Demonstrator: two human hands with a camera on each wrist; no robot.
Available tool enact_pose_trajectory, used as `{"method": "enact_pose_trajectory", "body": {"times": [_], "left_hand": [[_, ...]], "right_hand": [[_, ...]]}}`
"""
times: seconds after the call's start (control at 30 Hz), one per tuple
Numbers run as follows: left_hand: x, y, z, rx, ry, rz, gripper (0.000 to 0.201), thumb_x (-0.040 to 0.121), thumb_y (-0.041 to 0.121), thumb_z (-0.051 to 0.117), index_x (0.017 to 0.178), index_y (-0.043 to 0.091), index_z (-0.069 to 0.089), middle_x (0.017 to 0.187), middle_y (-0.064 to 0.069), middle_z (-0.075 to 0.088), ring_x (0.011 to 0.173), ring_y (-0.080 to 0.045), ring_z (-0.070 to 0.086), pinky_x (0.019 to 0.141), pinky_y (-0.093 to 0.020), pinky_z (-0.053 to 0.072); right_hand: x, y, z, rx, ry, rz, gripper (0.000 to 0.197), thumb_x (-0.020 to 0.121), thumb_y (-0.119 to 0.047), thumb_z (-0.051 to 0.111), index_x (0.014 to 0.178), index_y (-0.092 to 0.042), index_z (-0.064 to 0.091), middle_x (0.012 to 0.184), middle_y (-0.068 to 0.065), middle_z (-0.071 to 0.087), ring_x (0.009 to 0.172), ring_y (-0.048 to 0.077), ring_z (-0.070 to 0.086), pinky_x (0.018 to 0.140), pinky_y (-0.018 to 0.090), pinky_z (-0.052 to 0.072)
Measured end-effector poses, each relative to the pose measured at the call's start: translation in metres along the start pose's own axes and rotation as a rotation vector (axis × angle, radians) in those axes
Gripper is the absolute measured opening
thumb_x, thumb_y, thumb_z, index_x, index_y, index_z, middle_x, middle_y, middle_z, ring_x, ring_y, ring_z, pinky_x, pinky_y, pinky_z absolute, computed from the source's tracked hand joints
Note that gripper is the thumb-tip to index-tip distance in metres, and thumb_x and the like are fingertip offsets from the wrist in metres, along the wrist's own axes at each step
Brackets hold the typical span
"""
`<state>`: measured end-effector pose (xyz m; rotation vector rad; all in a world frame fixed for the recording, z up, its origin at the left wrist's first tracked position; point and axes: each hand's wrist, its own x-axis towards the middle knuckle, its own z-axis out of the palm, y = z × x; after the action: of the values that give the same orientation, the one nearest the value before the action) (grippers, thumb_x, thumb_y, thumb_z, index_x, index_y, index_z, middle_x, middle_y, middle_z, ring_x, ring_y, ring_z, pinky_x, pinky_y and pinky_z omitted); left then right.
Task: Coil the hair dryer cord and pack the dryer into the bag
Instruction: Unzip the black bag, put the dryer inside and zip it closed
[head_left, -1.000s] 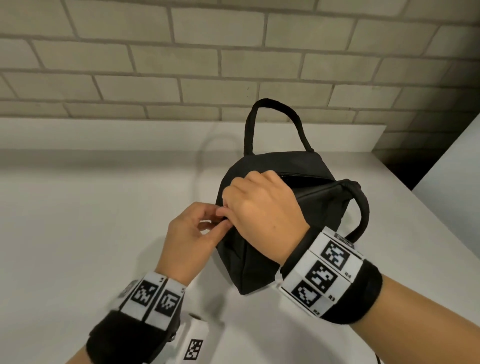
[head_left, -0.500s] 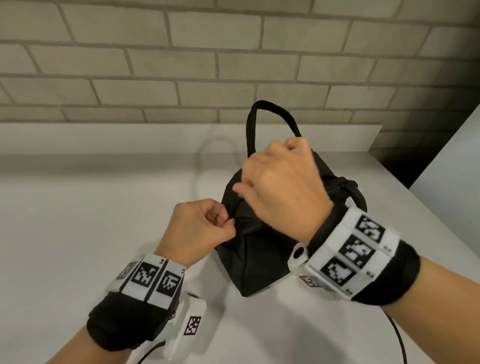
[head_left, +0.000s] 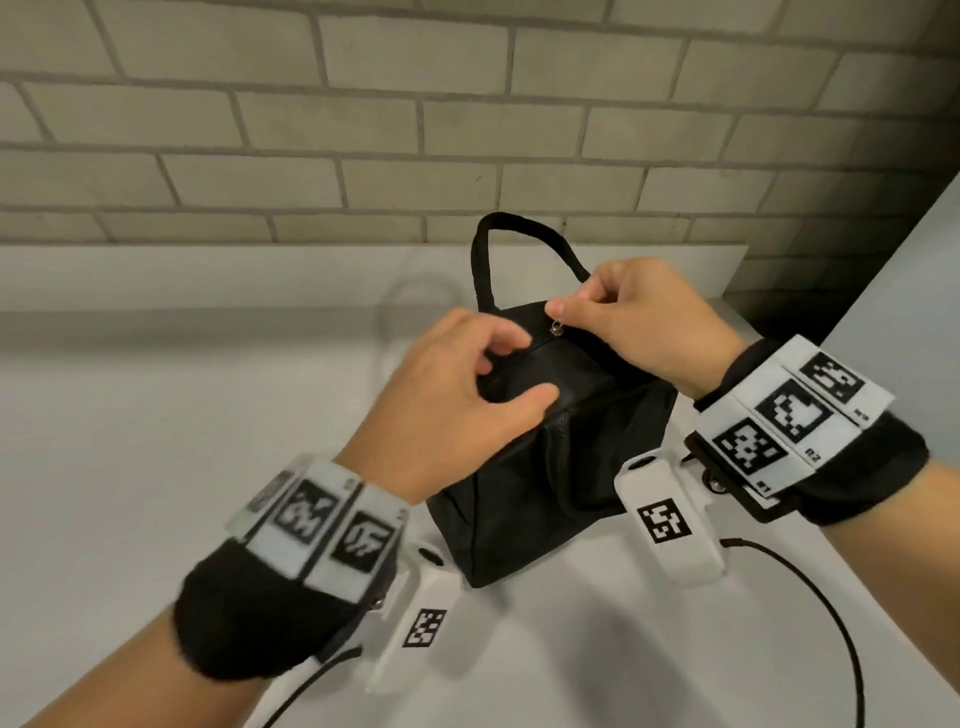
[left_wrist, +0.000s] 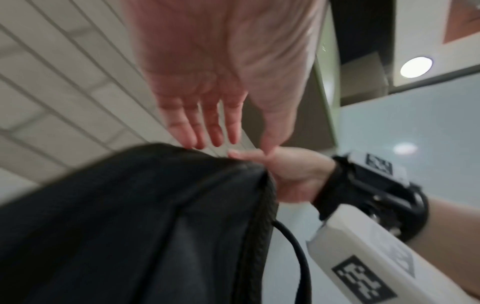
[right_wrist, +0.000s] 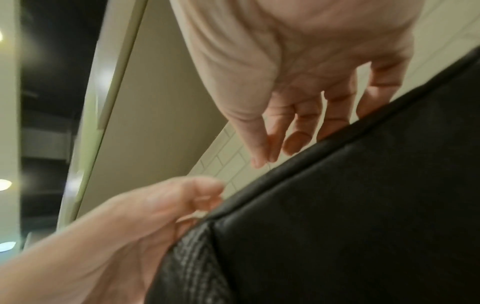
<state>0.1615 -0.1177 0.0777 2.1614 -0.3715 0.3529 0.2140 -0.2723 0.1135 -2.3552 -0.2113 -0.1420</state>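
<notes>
A black fabric bag stands on the white counter with one handle upright. Its top zipper runs shut to the zipper pull at the far end. My right hand is at that end, thumb and forefinger pinched together just above the pull; the right wrist view shows the same pinch over the bag. My left hand lies over the near top of the bag, fingers loose and thumb out. In the left wrist view its fingers are straight and brush the bag. No hair dryer or cord shows.
The white counter reaches back to a low ledge under a brick wall. A white panel closes the right side, with a dark gap in the corner. A thin black cable loops from my right wrist unit.
My right hand has travelled from the bag's near end to its far end along the zipper line. My left hand has let go of the near corner, opened and moved onto the bag's top.
</notes>
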Motion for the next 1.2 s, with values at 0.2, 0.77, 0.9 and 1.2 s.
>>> {"method": "enact_pose_trajectory", "body": {"times": [0.2, 0.77, 0.9, 1.2], "left_hand": [[0.028, -0.001, 0.014, 0.29, -0.024, 0.012, 0.032, 0.083, 0.034, 0.059, 0.111, 0.017, 0.061, 0.101, 0.001, 0.052, 0.091, -0.013, 0.05, 0.077, -0.02, 0.037], [0.044, 0.01, 0.004, 0.34, -0.041, 0.04, 0.013, 0.076, 0.019, 0.065, 0.082, 0.009, 0.071, 0.079, -0.008, 0.072, 0.076, -0.021, 0.064, 0.08, -0.036, 0.053], [0.041, 0.0, -0.005, 0.346, 0.0, 0.039, 0.013, 0.075, 0.019, 0.067, 0.081, 0.009, 0.072, 0.077, -0.004, 0.07, 0.069, -0.013, 0.058, 0.077, -0.028, 0.052], [0.05, 0.011, 0.006, 0.404, -0.177, 0.034, 0.032, 0.079, 0.03, 0.063, 0.109, 0.019, 0.062, 0.11, 0.003, 0.061, 0.092, -0.007, 0.051, 0.082, -0.02, 0.039]], "right_hand": [[-0.015, -0.002, 0.007, -0.491, 0.222, -0.409, 0.02, 0.084, -0.031, 0.056, 0.071, -0.016, 0.057, 0.089, 0.003, 0.059, 0.09, 0.024, 0.052, 0.082, 0.034, 0.026], [0.016, 0.026, -0.027, -0.36, 0.115, 0.022, 0.03, 0.083, -0.041, 0.055, 0.061, -0.024, 0.046, 0.064, -0.014, 0.046, 0.082, 0.018, 0.048, 0.088, 0.041, 0.037], [0.026, 0.069, -0.044, -0.272, 0.042, 0.211, 0.027, 0.081, -0.039, 0.06, 0.067, -0.018, 0.052, 0.07, -0.002, 0.052, 0.087, 0.025, 0.053, 0.088, 0.044, 0.042], [0.018, 0.089, -0.029, 0.132, 0.043, 0.198, 0.025, 0.087, -0.019, 0.056, 0.065, -0.013, 0.044, 0.067, 0.002, 0.057, 0.06, 0.014, 0.056, 0.06, 0.028, 0.044]]}}
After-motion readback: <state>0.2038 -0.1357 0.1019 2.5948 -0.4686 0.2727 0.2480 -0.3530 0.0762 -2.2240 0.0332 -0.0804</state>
